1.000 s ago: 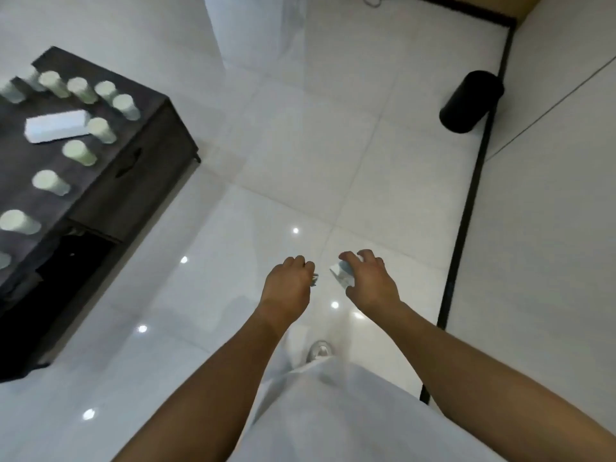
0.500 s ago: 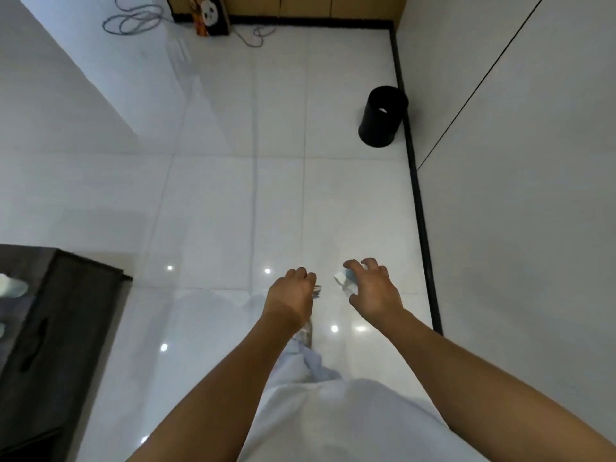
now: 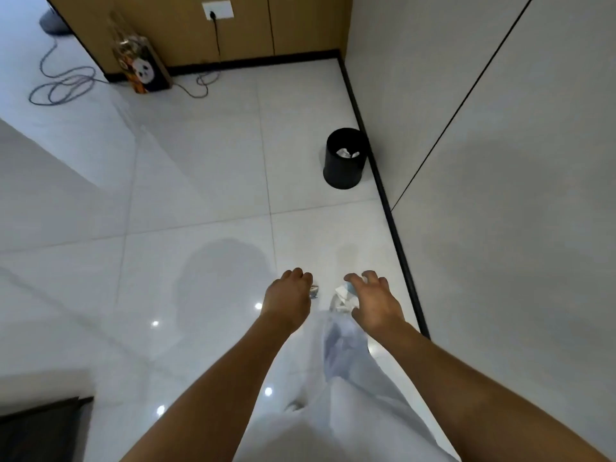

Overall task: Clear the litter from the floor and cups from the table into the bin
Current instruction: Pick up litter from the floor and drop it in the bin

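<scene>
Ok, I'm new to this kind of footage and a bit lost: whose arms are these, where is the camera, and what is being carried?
There is no machine here. A person wears a camera on the head, so it looks forward and down along their own two arms. The left hand has its fingers curled round a small shiny scrap of litter. The right hand holds a crumpled white and bluish piece of litter. Below the arms is the person's pale clothing. The shiny white tiled floor stretches ahead. A black bin stands on it beside the right-hand wall, with some pale crumpled rubbish already inside. At the far wall are a bag with a panda picture and a looped cable.
</scene>
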Available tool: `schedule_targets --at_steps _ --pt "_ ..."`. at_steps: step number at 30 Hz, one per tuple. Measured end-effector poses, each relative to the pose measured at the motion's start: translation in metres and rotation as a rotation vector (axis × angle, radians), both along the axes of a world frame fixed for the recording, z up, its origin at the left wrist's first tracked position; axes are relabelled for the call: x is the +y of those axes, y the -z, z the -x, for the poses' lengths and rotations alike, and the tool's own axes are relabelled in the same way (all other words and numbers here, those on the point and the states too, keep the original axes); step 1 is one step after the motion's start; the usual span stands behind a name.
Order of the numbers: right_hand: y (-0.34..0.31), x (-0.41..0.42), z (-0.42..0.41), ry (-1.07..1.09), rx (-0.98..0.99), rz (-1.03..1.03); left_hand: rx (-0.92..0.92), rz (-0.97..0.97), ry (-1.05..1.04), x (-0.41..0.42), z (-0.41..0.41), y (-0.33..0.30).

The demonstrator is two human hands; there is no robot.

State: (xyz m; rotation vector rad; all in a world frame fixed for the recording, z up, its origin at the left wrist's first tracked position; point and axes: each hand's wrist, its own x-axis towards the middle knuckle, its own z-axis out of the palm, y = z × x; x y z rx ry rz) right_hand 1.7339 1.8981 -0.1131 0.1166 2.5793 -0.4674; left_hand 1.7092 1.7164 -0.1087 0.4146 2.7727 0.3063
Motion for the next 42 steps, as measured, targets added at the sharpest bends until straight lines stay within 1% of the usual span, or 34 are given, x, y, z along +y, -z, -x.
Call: schedule_targets --at_steps 7,11,15,18,24,27,30,32,36,42 --pt "-0.009 0.074 0.174 -0.042 0.010 -0.032 0.028 0.008 0.043 0.072 0.171 -0.008" --pt "-0.015 0.103 0.256 -0.051 0.014 -0.036 0.017 -0.007 -0.003 0.097 0.252 -0.016" --pt "-0.009 0.118 0.331 -0.049 0.003 -0.018 -0.030 0.005 -0.032 0.108 0.324 -0.008" --pt "0.004 0.126 0.391 -0.067 0.071 -0.038 -0.061 0.022 -0.012 0.111 0.387 0.005" --pt "0.024 0.133 0.532 -0.033 -0.020 -0.026 -0.108 0.016 -0.045 0.125 0.531 0.025" --pt "0.027 0.141 0.585 -0.032 -0.017 -0.014 -0.126 0.018 -0.061 0.135 0.587 0.027" --pt "0.033 0.150 0.628 -0.037 -0.015 -0.013 -0.175 0.009 -0.099 0.146 0.627 0.028" --pt "0.045 0.156 0.662 -0.035 -0.026 -0.029 -0.198 0.012 -0.114 0.153 0.654 0.039" --pt "0.086 0.165 0.719 -0.052 -0.059 -0.017 -0.240 0.018 -0.171 0.163 0.689 0.070" --pt "0.165 0.170 0.787 -0.006 -0.129 0.053 -0.315 0.030 -0.277 0.173 0.719 0.128"
